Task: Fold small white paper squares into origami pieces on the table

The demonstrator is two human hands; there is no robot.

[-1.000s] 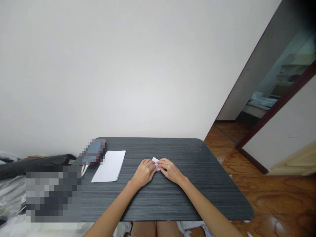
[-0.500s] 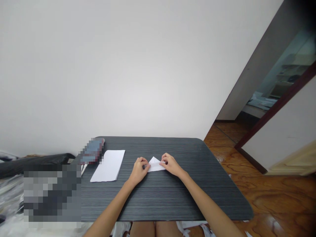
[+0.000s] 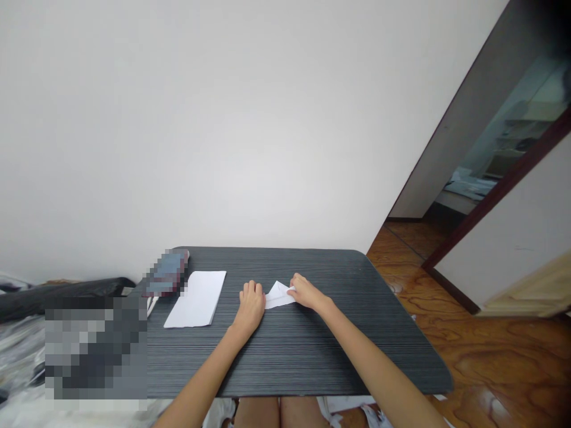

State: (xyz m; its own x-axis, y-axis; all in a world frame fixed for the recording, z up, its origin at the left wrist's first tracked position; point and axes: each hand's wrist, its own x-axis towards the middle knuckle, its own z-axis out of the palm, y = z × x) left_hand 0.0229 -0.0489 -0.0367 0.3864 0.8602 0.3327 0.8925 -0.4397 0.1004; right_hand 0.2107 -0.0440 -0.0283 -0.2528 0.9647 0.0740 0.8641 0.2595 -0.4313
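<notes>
A small folded sheet of white paper [image 3: 279,296] lies on the dark table between my two hands, a pointed peak at its far side and a folded band across it. My left hand [image 3: 251,305] is closed over the paper's left end, knuckles up, and hides that end. At the right end, my right hand [image 3: 307,292] pinches the paper between thumb and fingers. To the left of my left hand lies a stack of plain white paper [image 3: 196,299], apart from both hands.
The dark ribbed table [image 3: 312,362] stands against a white wall [image 3: 267,131]. A blurred-out object [image 3: 167,273] is at its far left corner. Plastic-wrapped things [image 3: 22,345] lie beyond the left edge. Wooden floor [image 3: 473,351] shows at the right.
My left hand has turned over from a thumb-and-finger pinch to lying knuckles-up on the paper's left end. The right end of the paper now tilts up slightly in my right hand.
</notes>
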